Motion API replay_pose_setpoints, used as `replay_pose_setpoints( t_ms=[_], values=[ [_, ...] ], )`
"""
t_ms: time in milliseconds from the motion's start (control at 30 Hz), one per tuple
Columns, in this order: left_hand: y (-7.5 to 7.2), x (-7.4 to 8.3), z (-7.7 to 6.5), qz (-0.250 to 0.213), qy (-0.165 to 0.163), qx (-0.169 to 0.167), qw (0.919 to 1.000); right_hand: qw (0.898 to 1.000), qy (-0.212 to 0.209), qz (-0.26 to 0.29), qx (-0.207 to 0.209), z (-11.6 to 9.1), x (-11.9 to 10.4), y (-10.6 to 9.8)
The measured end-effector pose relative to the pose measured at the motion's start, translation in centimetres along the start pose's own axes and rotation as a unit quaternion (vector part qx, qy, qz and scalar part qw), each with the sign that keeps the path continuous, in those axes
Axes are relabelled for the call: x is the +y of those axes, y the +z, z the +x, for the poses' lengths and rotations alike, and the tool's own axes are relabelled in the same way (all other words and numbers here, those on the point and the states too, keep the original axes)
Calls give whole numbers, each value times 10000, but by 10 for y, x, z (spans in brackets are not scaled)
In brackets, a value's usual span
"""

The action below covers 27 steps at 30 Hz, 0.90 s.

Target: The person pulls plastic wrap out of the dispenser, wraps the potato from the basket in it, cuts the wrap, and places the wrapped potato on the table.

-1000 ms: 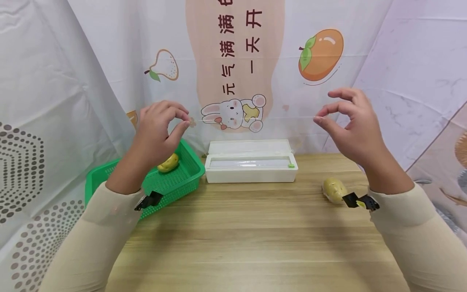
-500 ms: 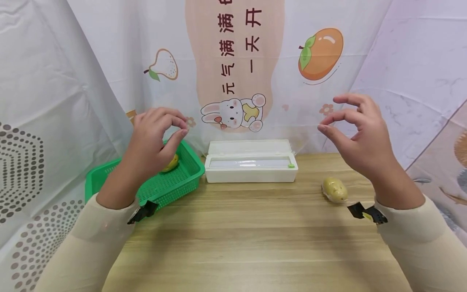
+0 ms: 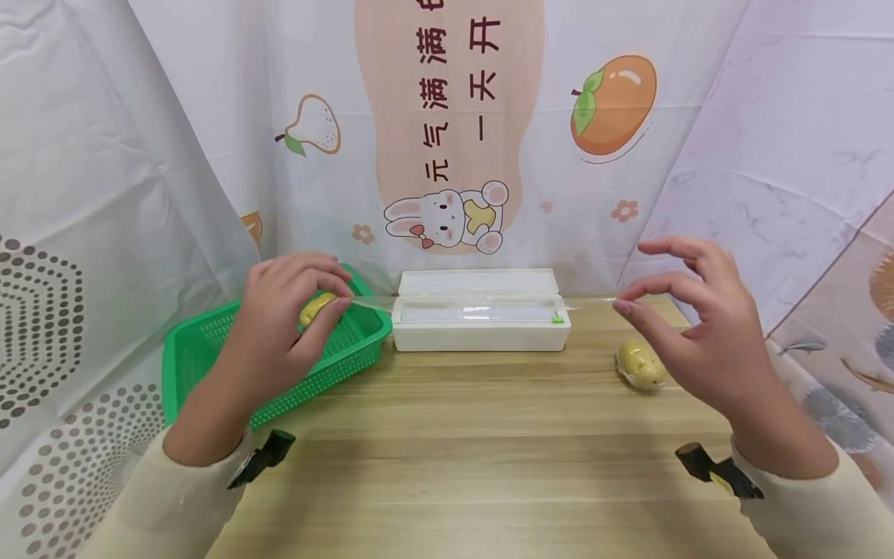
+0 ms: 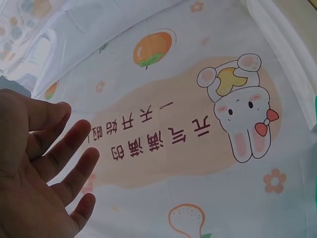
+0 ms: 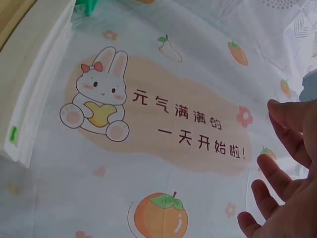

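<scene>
This looks like a small booth curtained off with cloth; which kind of building holds it cannot be told. A white fabric sheet with brown Chinese lettering (image 3: 461,101), a printed rabbit (image 3: 447,220) and cartoon fruit hangs at the back, with a white dotted cloth (image 3: 91,194) at left and a pale marbled cloth (image 3: 789,155) at right. Kitchen goods stand on the pale wood-grain tabletop (image 3: 475,450): a green perforated plastic basket (image 3: 356,361), a long white box (image 3: 482,338) of clear film (image 3: 482,312) and a yellow oval potato (image 3: 640,363).
</scene>
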<state>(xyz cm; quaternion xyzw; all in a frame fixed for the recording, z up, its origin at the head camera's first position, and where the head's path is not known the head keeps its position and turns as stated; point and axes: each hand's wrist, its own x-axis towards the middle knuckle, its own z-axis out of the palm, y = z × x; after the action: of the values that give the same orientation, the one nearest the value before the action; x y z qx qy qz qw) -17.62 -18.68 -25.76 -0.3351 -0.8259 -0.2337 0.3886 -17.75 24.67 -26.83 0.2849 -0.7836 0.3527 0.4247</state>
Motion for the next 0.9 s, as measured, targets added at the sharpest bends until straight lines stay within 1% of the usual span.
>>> replay_pose_setpoints(
  t_ms=[233, 433, 533, 600, 700, 833, 900],
  values=[
    [-2, 9, -26, -77, 304, -29, 9995, 9994, -218, 225, -110, -28, -7, -2],
    [0, 20, -52, -367, 541, -94, 9978, 9974, -349, 597, -211, -58, -10, 0],
    [4, 22, -67, -565, 631, -108, 9964, 9954, -334, 806, -405, -78, -10, 1],
    [6, 22, -77, -680, 608, -117, 9958, 9929, -306, 973, -609, -93, -10, 4],
    [10, 20, -93, -787, 473, -151, 9957, 9863, -307, 1162, -1133, -117, -7, 12],
    [14, 14, -112, -771, 253, -269, 9963, 9683, -327, 1549, -1932, -145, -2, 29],
    [17, 10, -120, -705, 177, -356, 9967, 9584, -202, 1747, -2246, -155, 1, 37]
  ],
)
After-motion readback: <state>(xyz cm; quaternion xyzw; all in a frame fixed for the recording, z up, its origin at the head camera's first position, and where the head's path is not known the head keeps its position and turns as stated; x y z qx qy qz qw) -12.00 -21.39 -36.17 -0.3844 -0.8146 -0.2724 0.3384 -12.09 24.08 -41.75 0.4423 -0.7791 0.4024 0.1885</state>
